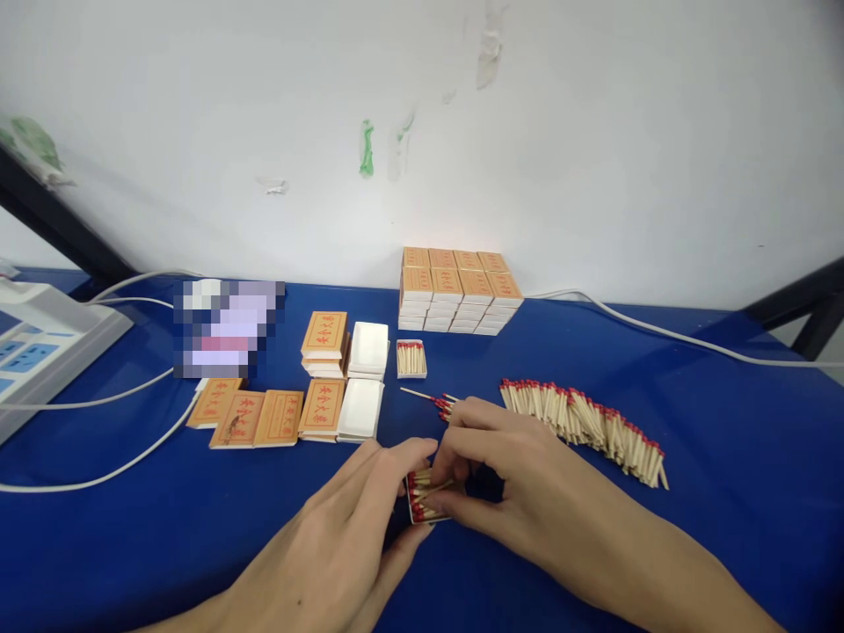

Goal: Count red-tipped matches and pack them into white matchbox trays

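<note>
A tray (410,508), part-filled with red-tipped matches (418,509), sits at the centre of the clock, with the wall at 12. The left hand (360,501) holds it from 8, fingers and thumb closed about its side. The right hand (511,462) comes in from 4, thumb and forefinger narrow among the matches; whether they grip one, the view does not tell.

Just beyond the right hand, at 12, lies a small loose cluster (443,406), partly hidden by the knuckles. A long pile (584,418) fans out at 2, heads mostly toward the wall. Farther off, near 12, stands a full tray (412,373), and behind it a block of boxes (460,299), stacked in layers. White trays (360,408) lie at 11, beside orange sleeves (321,406) that spread from 11 to 10. Also at 10, a pixelated thing (230,330) rests on the blue table (560,554), and beyond it a power strip (98,330) with white cables (125,387).
</note>
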The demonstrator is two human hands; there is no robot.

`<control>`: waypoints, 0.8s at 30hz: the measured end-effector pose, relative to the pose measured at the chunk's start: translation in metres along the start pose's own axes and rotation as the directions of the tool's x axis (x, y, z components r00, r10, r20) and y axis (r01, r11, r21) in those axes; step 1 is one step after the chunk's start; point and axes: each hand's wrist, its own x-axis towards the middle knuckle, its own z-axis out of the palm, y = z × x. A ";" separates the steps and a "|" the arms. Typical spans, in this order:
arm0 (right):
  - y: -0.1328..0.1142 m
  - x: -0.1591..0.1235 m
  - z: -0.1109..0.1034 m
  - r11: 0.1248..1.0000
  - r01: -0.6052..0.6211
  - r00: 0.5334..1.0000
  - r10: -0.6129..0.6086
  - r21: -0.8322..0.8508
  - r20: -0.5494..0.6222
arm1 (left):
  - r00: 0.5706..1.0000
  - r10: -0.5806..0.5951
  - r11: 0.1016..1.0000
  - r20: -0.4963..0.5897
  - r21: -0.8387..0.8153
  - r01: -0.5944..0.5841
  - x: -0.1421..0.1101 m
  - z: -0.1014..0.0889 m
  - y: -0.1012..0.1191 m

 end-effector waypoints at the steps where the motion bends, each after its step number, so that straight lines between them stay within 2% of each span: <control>1: 0.000 0.000 0.000 1.000 0.001 1.000 -0.001 0.012 -0.002 | 1.000 -0.008 1.000 -0.003 0.000 0.008 0.000 0.000 0.000; 6: -0.003 0.000 -0.001 0.996 -0.002 1.000 0.000 0.088 0.024 | 1.000 -0.005 1.000 0.005 0.008 0.005 0.001 -0.001 0.001; 11: -0.006 0.001 0.001 0.996 -0.006 0.996 -0.002 0.088 0.089 | 0.998 -0.054 0.999 0.017 -0.009 0.054 0.001 0.000 0.002; 24: -0.003 0.000 -0.004 0.998 -0.025 1.000 0.024 0.058 0.016 | 1.000 -0.025 1.000 -0.017 0.014 0.026 -0.004 0.000 -0.001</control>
